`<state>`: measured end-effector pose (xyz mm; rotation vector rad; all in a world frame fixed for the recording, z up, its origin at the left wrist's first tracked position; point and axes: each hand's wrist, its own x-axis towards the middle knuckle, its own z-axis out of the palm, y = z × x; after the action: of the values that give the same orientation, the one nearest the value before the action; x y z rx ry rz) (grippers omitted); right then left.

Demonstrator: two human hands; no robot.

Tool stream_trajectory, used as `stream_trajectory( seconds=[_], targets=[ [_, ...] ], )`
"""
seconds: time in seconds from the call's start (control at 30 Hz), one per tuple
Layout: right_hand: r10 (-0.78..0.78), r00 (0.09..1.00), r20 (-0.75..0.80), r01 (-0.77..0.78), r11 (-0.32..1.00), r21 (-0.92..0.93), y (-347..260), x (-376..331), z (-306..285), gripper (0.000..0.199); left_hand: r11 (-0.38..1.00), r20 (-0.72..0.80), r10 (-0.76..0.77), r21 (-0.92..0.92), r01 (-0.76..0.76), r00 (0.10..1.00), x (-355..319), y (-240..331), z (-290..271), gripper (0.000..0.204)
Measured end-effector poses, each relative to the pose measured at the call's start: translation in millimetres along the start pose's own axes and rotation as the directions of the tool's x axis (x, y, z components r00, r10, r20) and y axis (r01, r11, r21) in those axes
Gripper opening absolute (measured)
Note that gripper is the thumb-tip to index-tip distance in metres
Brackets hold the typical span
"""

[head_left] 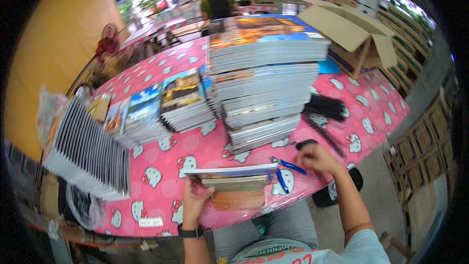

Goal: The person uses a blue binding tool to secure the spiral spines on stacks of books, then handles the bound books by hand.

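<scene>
At the table's near edge my left hand (195, 199) grips a thin booklet (239, 200) by its left side, thumb on the near face. The booklet is tilted up, with its page edges upward and a brown and tan picture toward me. My right hand (316, 159) is off to the right, apart from the booklet, with fingers curled together; what they hold, if anything, is hidden. A small black item (306, 143) lies against its fingertips. Between the hands lies a pair of blue-handled cutting pliers (288, 168), jaws pointing away and handles spread.
A tall stack of booklets (266, 88) stands mid-table, with shorter stacks (183, 100) to its left. A long row of booklets (88, 151) fills the left side. Black binding coils (325, 107) lie right of the tall stack, near an open cardboard box (349, 29). A person (217, 0) is beyond.
</scene>
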<state>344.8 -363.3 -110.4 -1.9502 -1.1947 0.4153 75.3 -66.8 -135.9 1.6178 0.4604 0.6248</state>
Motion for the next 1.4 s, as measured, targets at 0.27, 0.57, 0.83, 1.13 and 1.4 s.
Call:
stream_trajectory(
  seconds=[0.27, 0.57, 0.83, 1.13, 1.4],
  targets=[
    [0.122, 0.858, -0.499, -0.431, 0.701, -0.568, 69, 31, -41, 0.022, 0.928, -0.141, 0.105, -0.342, -0.148, 0.984, 11, 50, 49, 0.038],
    [-0.094, 0.656, -0.749, -0.363, 0.831, -0.422, 66, 35, -74, 0.028, 0.952, -0.322, 0.087, -0.253, -0.174, 0.943, 35, 44, 53, 0.018],
    [0.163, 0.699, -0.696, -0.206, 0.978, 0.022, -74, -15, -89, 0.031, 0.976, -0.392, 0.189, -0.026, -0.216, 0.900, 30, 66, 65, 0.052],
    [0.038, 0.961, -0.273, -0.003, 0.991, 0.130, -110, -29, 3, 0.021, 0.558, 0.383, 0.387, 0.626, -0.544, 0.839, -1, 108, 141, 0.059],
    [-0.158, 0.960, -0.230, 0.179, 0.981, 0.075, -109, -19, 10, 0.019, 0.605, 0.479, 0.480, 0.427, -0.673, 0.735, 11, 99, 125, 0.020]
  ],
)
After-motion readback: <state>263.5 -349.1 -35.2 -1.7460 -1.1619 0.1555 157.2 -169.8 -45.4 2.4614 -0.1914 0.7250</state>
